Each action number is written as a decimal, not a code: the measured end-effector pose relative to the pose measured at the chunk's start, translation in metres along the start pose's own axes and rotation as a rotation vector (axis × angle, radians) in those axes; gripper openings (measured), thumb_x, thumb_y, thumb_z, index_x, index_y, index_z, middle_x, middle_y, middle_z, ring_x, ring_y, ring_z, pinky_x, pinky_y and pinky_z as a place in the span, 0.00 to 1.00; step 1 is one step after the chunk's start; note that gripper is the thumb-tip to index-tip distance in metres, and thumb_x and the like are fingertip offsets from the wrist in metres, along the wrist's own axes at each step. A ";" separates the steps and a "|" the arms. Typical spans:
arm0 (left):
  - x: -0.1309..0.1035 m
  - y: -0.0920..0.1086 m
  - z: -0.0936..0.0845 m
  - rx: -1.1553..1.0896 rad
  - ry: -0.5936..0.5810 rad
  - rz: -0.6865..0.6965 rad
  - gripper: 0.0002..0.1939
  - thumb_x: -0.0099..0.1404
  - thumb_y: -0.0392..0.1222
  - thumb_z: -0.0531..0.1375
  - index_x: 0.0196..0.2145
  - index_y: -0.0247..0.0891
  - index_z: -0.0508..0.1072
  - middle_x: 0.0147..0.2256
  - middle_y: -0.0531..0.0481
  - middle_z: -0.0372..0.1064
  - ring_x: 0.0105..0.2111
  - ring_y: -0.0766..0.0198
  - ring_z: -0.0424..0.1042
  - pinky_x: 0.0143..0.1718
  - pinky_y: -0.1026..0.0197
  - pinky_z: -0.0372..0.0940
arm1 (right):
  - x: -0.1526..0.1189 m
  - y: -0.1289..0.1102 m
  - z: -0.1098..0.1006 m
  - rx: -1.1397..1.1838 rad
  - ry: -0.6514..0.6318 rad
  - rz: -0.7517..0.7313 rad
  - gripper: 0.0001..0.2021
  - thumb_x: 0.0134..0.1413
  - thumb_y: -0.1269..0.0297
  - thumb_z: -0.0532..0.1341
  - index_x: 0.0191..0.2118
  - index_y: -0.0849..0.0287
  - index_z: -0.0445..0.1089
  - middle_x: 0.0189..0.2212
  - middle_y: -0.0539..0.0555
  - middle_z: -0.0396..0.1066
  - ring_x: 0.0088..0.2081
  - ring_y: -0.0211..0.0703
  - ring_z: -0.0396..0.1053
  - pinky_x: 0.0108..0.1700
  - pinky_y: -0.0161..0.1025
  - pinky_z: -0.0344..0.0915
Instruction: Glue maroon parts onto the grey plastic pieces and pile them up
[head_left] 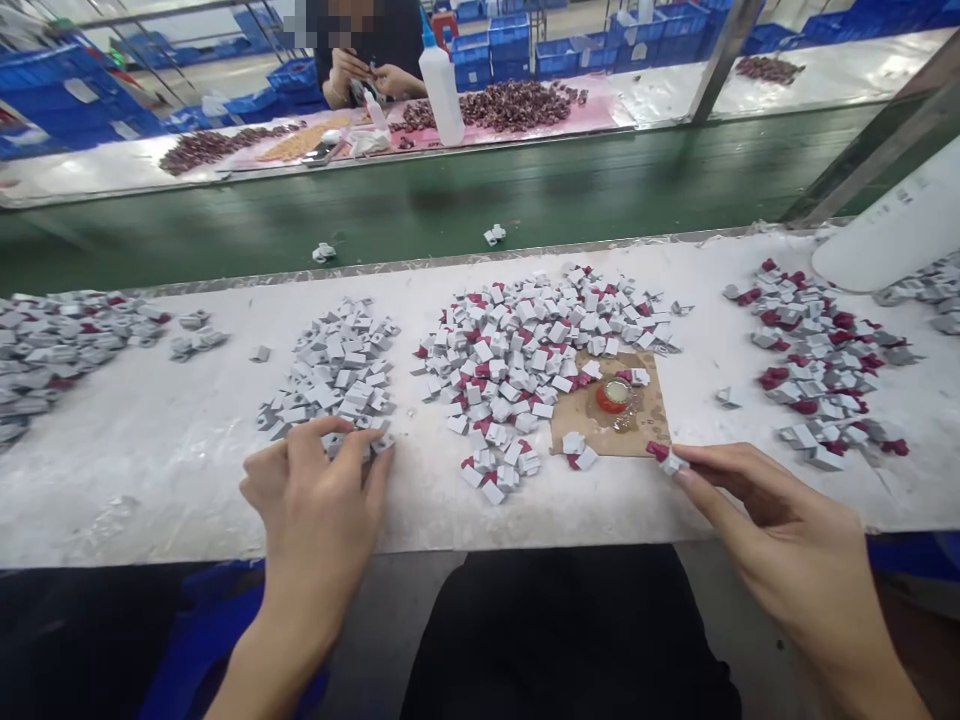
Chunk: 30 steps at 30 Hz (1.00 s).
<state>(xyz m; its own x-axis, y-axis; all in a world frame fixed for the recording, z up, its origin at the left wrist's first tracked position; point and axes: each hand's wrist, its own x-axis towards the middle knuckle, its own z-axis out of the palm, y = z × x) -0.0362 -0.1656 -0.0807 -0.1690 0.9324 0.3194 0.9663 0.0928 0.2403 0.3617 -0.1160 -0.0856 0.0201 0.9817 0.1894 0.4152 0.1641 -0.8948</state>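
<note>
At the near edge of a pile of small grey plastic pieces (341, 365), my left hand (315, 490) is bent over with thumb and fingertips closed around a grey piece (382, 442), partly covered by the fingers. My right hand (780, 540) pinches a small grey-and-maroon plastic part (667, 458) between thumb and forefinger, its maroon end pointing left. That part hovers by the lower right corner of a brown cardboard square (645, 435). On the cardboard sits a small red-rimmed cap (613, 395) in a wet, shiny patch. A large heap of grey-and-maroon parts (510, 350) lies between my hands.
More grey-and-maroon parts (817, 360) lie at the right beside a white cylinder (892, 225). Another heap (67, 340) spreads at far left. Beyond runs a green conveyor belt (420, 205) with loose pieces. Across it, a person's hands (375, 75) work near a white bottle (444, 95).
</note>
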 end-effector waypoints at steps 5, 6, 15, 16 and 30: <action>-0.009 0.025 0.008 -0.122 0.033 0.010 0.09 0.82 0.46 0.60 0.51 0.46 0.80 0.46 0.41 0.76 0.46 0.42 0.78 0.52 0.42 0.72 | 0.017 -0.012 0.021 0.096 0.081 0.046 0.06 0.70 0.58 0.75 0.49 0.47 0.89 0.46 0.53 0.87 0.47 0.50 0.86 0.50 0.46 0.86; -0.011 0.028 0.008 -0.157 0.026 0.000 0.08 0.81 0.46 0.60 0.52 0.47 0.79 0.45 0.43 0.76 0.42 0.45 0.78 0.47 0.44 0.72 | 0.022 -0.014 0.024 0.103 0.103 0.049 0.06 0.69 0.58 0.75 0.48 0.47 0.89 0.45 0.54 0.87 0.46 0.50 0.86 0.51 0.46 0.86; -0.009 0.042 0.001 -0.202 0.003 -0.084 0.08 0.78 0.52 0.60 0.45 0.51 0.79 0.48 0.43 0.80 0.50 0.34 0.82 0.54 0.34 0.76 | 0.046 -0.019 0.039 0.063 0.100 -0.026 0.06 0.70 0.63 0.73 0.49 0.52 0.88 0.45 0.55 0.86 0.46 0.50 0.86 0.53 0.50 0.85; -0.007 0.043 0.001 -0.206 0.000 -0.074 0.09 0.77 0.52 0.60 0.44 0.51 0.79 0.48 0.43 0.81 0.51 0.34 0.82 0.56 0.34 0.75 | 0.047 -0.019 0.039 0.038 0.095 -0.035 0.07 0.71 0.64 0.73 0.49 0.52 0.88 0.45 0.55 0.87 0.46 0.50 0.86 0.53 0.49 0.85; -0.001 0.027 0.006 -0.055 -0.182 -0.057 0.11 0.76 0.53 0.61 0.48 0.49 0.80 0.40 0.51 0.82 0.28 0.54 0.79 0.31 0.53 0.71 | 0.047 -0.020 0.040 0.026 0.092 -0.052 0.08 0.70 0.69 0.71 0.48 0.54 0.89 0.44 0.54 0.87 0.45 0.47 0.86 0.51 0.43 0.85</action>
<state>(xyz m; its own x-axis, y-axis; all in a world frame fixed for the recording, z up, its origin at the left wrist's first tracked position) -0.0088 -0.1618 -0.0801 -0.1803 0.9745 0.1336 0.9431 0.1327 0.3047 0.3176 -0.0694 -0.0753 0.0836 0.9590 0.2708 0.3943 0.2178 -0.8928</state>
